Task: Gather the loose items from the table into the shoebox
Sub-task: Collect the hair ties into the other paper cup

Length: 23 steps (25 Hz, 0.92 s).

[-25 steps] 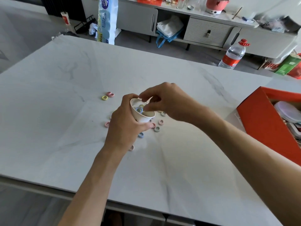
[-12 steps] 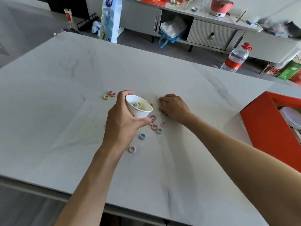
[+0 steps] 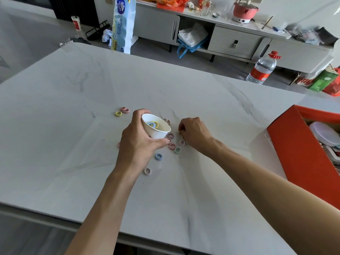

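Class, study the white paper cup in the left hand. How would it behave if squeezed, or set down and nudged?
The paper cup is probably light: the left hand holds it tilted, one-handed. Its thin wall would likely dent under a hard squeeze. Narrower at the base and holding only a few rings, it may tip if nudged.

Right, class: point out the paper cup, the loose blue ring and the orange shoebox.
paper cup point(image 3: 158, 134): head view, outer wall.
loose blue ring point(image 3: 155, 157): head view, its band.
orange shoebox point(image 3: 298, 150): head view, near outer side.

One cup point(image 3: 156, 131), one shoebox point(image 3: 292, 142), over ten rings point(image 3: 158, 156)
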{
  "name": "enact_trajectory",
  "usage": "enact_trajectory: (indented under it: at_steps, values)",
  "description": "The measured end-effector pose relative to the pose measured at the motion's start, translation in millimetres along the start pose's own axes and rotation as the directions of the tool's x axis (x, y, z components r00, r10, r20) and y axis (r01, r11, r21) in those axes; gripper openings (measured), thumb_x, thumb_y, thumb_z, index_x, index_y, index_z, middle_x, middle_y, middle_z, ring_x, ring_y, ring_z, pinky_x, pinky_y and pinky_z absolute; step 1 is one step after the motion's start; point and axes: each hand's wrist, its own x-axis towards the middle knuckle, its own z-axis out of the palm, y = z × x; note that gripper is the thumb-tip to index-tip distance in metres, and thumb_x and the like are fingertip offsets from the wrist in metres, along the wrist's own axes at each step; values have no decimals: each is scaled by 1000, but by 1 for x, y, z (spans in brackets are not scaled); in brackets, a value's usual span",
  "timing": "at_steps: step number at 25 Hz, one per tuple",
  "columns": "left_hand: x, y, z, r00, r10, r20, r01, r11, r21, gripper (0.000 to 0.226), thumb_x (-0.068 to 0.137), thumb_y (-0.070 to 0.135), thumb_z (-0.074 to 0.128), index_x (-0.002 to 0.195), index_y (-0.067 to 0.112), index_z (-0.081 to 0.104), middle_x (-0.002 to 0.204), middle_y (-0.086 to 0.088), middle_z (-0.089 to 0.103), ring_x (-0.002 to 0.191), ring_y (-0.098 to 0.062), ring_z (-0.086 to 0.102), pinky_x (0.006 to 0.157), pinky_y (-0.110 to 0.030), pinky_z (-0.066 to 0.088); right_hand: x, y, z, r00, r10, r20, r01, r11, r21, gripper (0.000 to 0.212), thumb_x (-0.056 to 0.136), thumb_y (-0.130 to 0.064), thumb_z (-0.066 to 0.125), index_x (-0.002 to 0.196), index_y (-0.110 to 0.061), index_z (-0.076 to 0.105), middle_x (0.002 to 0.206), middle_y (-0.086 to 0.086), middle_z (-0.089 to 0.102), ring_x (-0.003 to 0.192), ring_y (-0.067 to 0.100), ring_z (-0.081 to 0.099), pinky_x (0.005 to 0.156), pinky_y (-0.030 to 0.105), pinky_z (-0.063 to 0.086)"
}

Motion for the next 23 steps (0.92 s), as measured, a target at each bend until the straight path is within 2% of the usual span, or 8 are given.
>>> enact_trajectory:
  at_steps: [2, 5, 8, 11, 14, 18, 21, 23]
  values:
    - [-1, 0, 0, 1000, -3, 5, 3, 1000, 0, 73, 57, 26, 91, 117, 33, 49, 92, 20, 61, 88, -8, 60, 62, -3, 39, -8, 1, -10, 996, 91, -24, -84, 973, 217, 19, 84, 1, 55, 89, -9, 70, 85, 11, 69, 70, 21, 64, 64, 27, 51]
    - [0, -1, -2, 1000, -10, 21, 10, 1000, -5, 73, 59, 27, 91, 119, 33, 49, 95, 15, 64, 90, -10, 61, 64, -9, 43, -14, -10, -41, 977, 211, -37, -147, 785, 602, 10, 83, -1, 68, 81, -10, 71, 72, 8, 70, 59, 12, 65, 68, 29, 54]
    - [-1, 2, 0, 999, 9, 45, -9, 1000, 7, 75, 60, 26, 92, 122, 29, 50, 101, 12, 66, 93, -11, 61, 66, -10, 43, -24, -39, -75, 999, 32, -31, 3, 651, 759, 7, 82, 0, 71, 84, -6, 72, 69, 5, 70, 60, 11, 65, 67, 22, 55]
    - [-3, 6, 1, 999, 36, 41, -35, 999, -7, 75, 60, 25, 92, 123, 27, 51, 103, 13, 68, 94, -9, 64, 75, -19, 49, -39, -73, -85, 967, -252, 48, 186, 816, 547, 11, 81, -9, 73, 90, -15, 76, 78, -5, 74, 70, 4, 67, 68, 15, 53]
    - [-3, 7, -3, 998, 59, 29, -59, 998, -9, 73, 60, 25, 92, 120, 29, 51, 104, 15, 68, 95, -8, 64, 76, -22, 51, -43, -78, -85, 934, -353, 50, 288, 830, 477, 20, 84, -9, 71, 94, -26, 77, 83, -17, 74, 77, -8, 65, 69, 7, 47]
    - [-2, 2, -8, 998, 65, -1, -65, 998, -10, 76, 58, 21, 92, 121, 28, 50, 102, 13, 65, 94, -11, 61, 72, -9, 44, -34, -38, -73, 991, -64, -118, 113, 871, 478, 23, 88, -5, 63, 95, -23, 75, 78, -13, 70, 74, 4, 64, 75, 25, 52]
    - [-1, -1, -13, 999, 39, -29, -40, 999, -35, 73, 57, 19, 91, 116, 32, 49, 95, 18, 63, 84, -1, 58, 64, -3, 39, -43, -7, -37, 987, 113, 116, -127, 984, 121, 39, 84, -42, 70, 120, -27, 63, 104, -1, 61, 91, 14, 57, 82, 25, 41]
    - [0, -2, -14, 999, 34, -37, -35, 999, -39, 73, 57, 20, 92, 114, 34, 48, 95, 18, 62, 84, 0, 58, 64, -3, 39, -51, -3, -12, 975, 116, 188, -131, 989, 71, 51, 76, -48, 75, 120, -31, 59, 107, -1, 50, 92, 17, 53, 79, 25, 40]
